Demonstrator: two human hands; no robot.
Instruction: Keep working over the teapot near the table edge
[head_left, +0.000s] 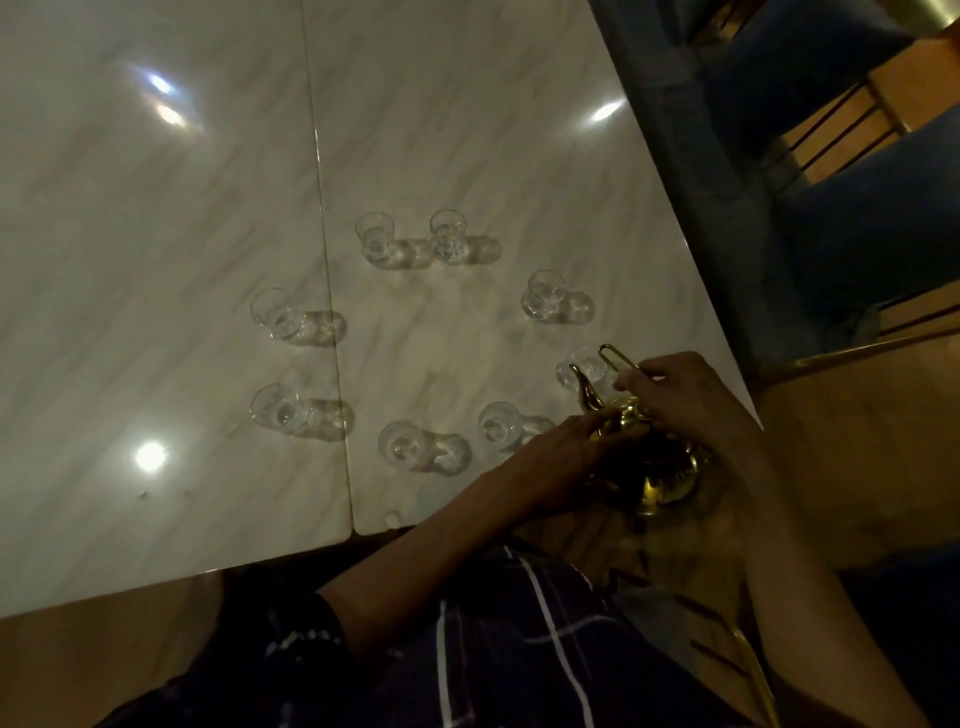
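Observation:
A shiny gold teapot (667, 480) sits near the right front corner of the marble table (156, 260), its spout (587, 392) pointing at a small clear glass (582, 366). My right hand (685, 395) pinches the pot's thin wire handle (615, 356). My left hand (561, 457) rests its fingers on the pot's top and left side. Several small clear glasses stand in a rough ring on the table, such as one (501, 426) just left of the pot and another (400, 444) near the front.
A seam (324, 260) runs across the tabletop. Blue upholstered chairs (857, 234) with gold metal frames stand past the table's right edge. The wooden floor (857, 441) shows to the right. My lap in dark checked cloth (493, 649) is below the table edge.

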